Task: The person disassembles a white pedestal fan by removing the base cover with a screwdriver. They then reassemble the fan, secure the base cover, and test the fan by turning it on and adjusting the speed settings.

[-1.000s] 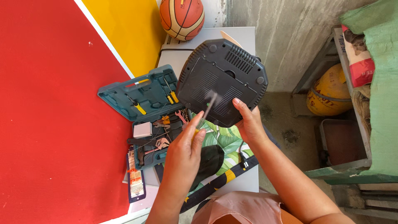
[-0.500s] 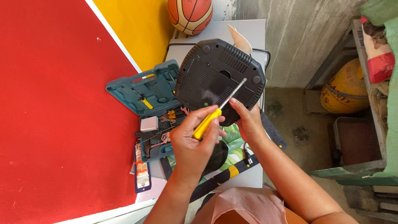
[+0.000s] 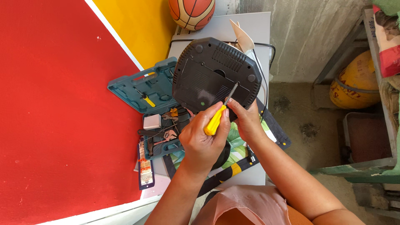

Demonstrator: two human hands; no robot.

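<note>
Left hand clenched on screwdriver, tip on the upturned black base. Right hand grips the base's near edge, steadying it. Risk: tip slips off; the base is tilted. Open toolcase crowds the left; table edge close on the right.

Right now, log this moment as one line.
left hand: holds yellow screwdriver, tip on black appliance base | right hand: steadies base | open tool case beside
</note>
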